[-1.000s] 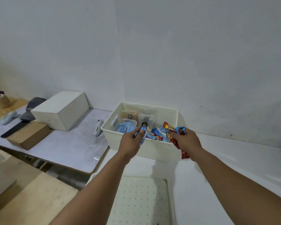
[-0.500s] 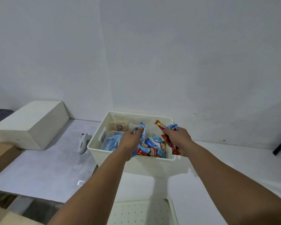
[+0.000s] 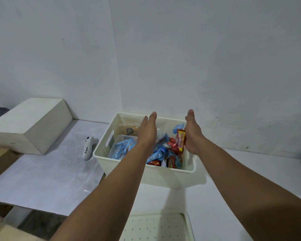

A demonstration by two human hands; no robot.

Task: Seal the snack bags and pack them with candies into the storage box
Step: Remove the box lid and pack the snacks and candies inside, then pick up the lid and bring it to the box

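Half a second ago both your hands were closed on candy wrappers over the storage box [image 3: 142,173]; now your left hand [image 3: 147,131] and right hand [image 3: 192,134] are flat, fingers straight and held together, palms facing inward. The candies [image 3: 163,153] lie in the box's right half, a red-and-yellow bar [image 3: 180,140] blurred beside your right palm, seemingly mid-drop. The snack bags [image 3: 122,148] sit in the left half. Packing looks nearly finished; the white sealer [image 3: 88,149] rests on the tabletop [image 3: 47,176].
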